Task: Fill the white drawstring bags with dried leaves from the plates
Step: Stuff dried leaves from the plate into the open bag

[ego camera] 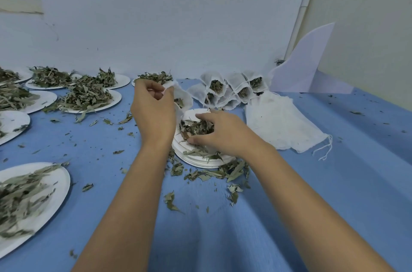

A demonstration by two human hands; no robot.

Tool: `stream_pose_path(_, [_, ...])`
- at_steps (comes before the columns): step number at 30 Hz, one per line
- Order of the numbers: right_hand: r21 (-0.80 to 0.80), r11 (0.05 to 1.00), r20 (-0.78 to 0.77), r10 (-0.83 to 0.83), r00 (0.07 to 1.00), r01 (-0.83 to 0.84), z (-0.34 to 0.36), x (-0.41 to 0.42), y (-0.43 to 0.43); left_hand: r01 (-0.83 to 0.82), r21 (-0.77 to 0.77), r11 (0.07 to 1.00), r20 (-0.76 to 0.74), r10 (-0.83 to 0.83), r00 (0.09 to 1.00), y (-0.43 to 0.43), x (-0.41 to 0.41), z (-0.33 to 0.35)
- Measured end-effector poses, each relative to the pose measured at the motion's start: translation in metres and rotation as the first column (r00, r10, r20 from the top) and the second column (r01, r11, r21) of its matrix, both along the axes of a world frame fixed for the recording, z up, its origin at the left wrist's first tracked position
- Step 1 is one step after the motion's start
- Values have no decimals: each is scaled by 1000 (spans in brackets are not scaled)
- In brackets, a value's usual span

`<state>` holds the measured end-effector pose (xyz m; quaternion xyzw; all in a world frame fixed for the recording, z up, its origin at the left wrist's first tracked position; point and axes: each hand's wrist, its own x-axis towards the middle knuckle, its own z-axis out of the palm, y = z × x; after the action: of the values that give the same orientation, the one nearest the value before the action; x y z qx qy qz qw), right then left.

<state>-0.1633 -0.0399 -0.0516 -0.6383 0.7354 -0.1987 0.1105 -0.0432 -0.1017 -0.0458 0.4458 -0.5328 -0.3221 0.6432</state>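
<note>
I saw the left hand (pixel 153 111) pinching the white bag (pixel 183 98) by its rim just above the stacked plates (pixel 200 161), mouth up, long axis roughly vertical. The right hand (pixel 220 133) curled over the dried leaves (pixel 194 127), seemingly gripping some.

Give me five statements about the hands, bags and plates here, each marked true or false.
1. The left hand pinches the rim of a white bag. True.
2. The right hand hangs idle and holds nothing. False: it curls round dried leaves on the stack of plates.
3. Filled bags stand clustered near the wall. True.
4. The pile of empty bags lies left of both hands. False: it lies to their right.
5. The plates at the left are all bare. False: several carry heaps of leaves.
</note>
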Motion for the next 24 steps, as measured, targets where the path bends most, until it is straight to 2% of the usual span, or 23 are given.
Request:
stream_pose_path(8, [-172,983,-74,-83,994,70,-11,-3,-3,27,28,999,45,-28,999,0,1,0])
stream_pose_path(11, [-215,972,-9,-94,996,90,-16,-3,-5,53,61,997,4,-54,999,0,1,1])
stream_pose_path(14, [-265,959,-15,-108,994,100,-19,-4,-5,132,102,986,-67,-126,990,0,0,2])
stream_pose_path(16, [-331,938,3,-112,994,107,-18,-4,-5,117,102,988,-32,-114,993,1,-1,2])
stream_pose_path(21, [-507,835,240,-101,966,213,-4,-8,0,50,70,996,57,-54,997,7,1,3])
stream_pose_path(24, [-535,785,395,-97,914,314,4,-11,2,44,45,998,93,-48,994,6,0,3])
